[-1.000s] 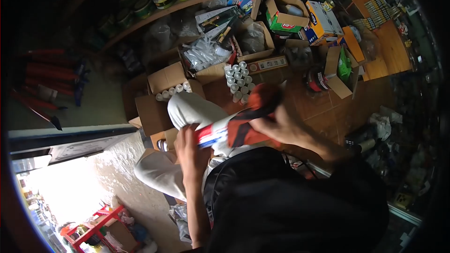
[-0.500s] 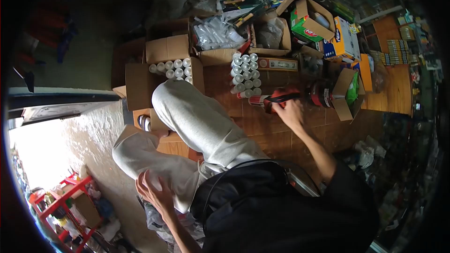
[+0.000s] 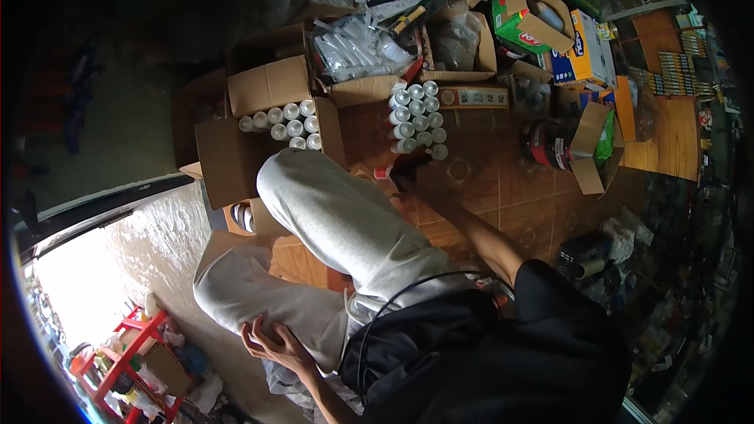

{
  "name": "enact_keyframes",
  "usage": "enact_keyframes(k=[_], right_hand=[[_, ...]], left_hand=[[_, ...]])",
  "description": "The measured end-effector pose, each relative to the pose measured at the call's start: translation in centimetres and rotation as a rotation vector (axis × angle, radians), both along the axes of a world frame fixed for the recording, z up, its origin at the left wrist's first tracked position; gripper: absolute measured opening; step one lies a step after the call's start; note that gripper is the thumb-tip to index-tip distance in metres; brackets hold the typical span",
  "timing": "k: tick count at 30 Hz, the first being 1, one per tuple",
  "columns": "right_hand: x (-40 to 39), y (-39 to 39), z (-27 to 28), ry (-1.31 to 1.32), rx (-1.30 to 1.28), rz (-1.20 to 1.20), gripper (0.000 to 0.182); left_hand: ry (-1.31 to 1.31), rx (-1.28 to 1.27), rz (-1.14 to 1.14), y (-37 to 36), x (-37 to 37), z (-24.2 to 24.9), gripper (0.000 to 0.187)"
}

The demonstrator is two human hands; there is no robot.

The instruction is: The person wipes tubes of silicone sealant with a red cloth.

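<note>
My right hand [image 3: 415, 179], in shadow, reaches down over the tiled floor between my knee and the standing cans. Its fingers are closed around a red-and-white can-like cylinder [image 3: 382, 173], whose end sticks out on the left; the rest is hidden. Just beyond stands a block of silver-topped cans [image 3: 416, 116] in rows. More silver-topped cans [image 3: 293, 112] sit inside an open cardboard box [image 3: 228, 159] in front of my knee. My left hand [image 3: 279, 345] rests on my grey-trousered thigh, fingers spread and holding nothing.
Behind the cans are a box of clear plastic-wrapped pieces [image 3: 357, 51] and a long flat box [image 3: 473, 97]. Toward the right stand a dark red-and-black container [image 3: 550, 147], an open carton [image 3: 594, 149] and a blue-yellow box [image 3: 581, 51]. A red rack [image 3: 126, 345] stands at lower left.
My right hand has swung left across the floor, carrying the red-and-white cylinder toward my knee and the open box. My left hand stays on my thigh. The view has shifted slightly.
</note>
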State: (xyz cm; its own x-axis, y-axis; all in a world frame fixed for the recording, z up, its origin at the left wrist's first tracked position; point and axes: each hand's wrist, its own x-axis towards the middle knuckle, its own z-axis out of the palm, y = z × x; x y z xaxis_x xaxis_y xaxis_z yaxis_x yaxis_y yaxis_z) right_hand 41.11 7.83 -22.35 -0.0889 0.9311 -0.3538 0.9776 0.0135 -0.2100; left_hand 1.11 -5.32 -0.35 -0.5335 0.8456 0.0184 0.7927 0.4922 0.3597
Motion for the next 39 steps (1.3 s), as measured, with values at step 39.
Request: enact_keyframes(k=[39], right_hand=[[-0.2, -0.2, -10.2, 0.219, 0.271, -0.331, 0.057]], left_hand=[[0.017, -0.008, -0.054, 1.0, -0.8, -0.8, 0.033]])
